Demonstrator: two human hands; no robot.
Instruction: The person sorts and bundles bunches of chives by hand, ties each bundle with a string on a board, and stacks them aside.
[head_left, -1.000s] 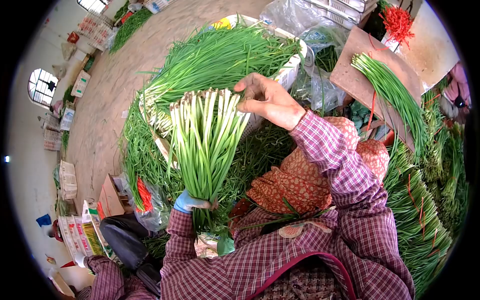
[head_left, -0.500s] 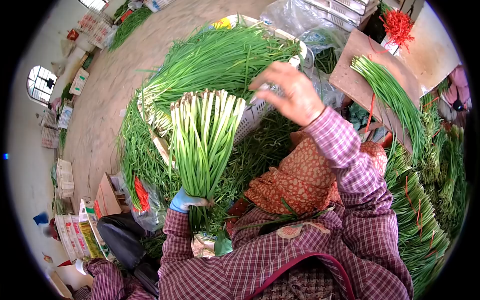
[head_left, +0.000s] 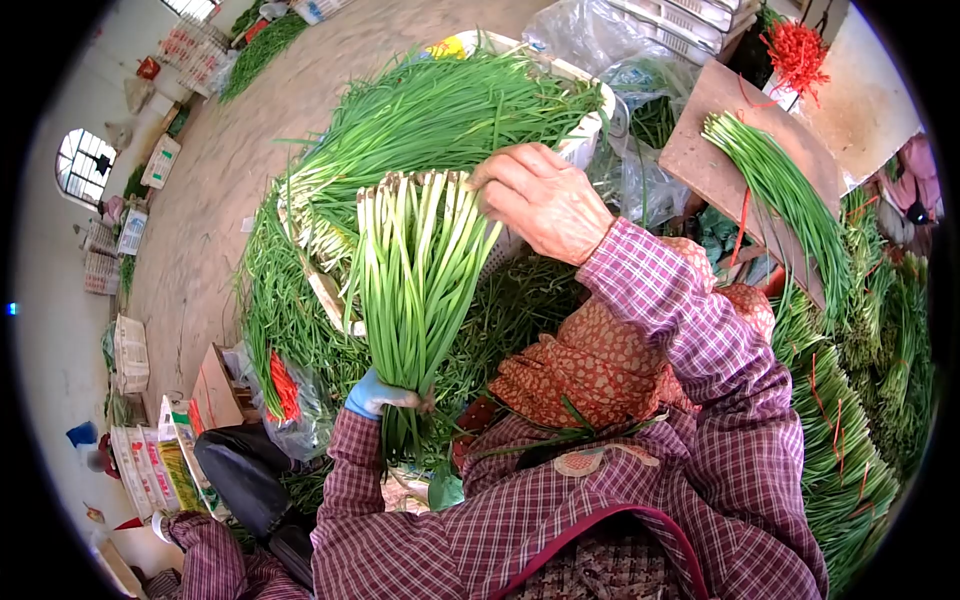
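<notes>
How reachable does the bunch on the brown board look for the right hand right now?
Probably yes: the right hand is at the held bunch, but the other bunch lies uncovered on the brown board to its right; the clear plastic between looks easy to pass over.

The person's left arm (head_left: pixel 352 470), near and to the left, bends at the elbow, its forearm pointing away toward the far side. The left hand (head_left: pixel 378 395), in a blue glove (head_left: pixel 366 394), is closed in a grip. The right arm (head_left: pixel 680 305) is bent too, its forearm slanting from the near right to the far middle. The bare right hand (head_left: pixel 545 203) is farther out and higher, back upward, fingers (head_left: pixel 508 176) curled and pointing left; its thumb is hidden.
</notes>
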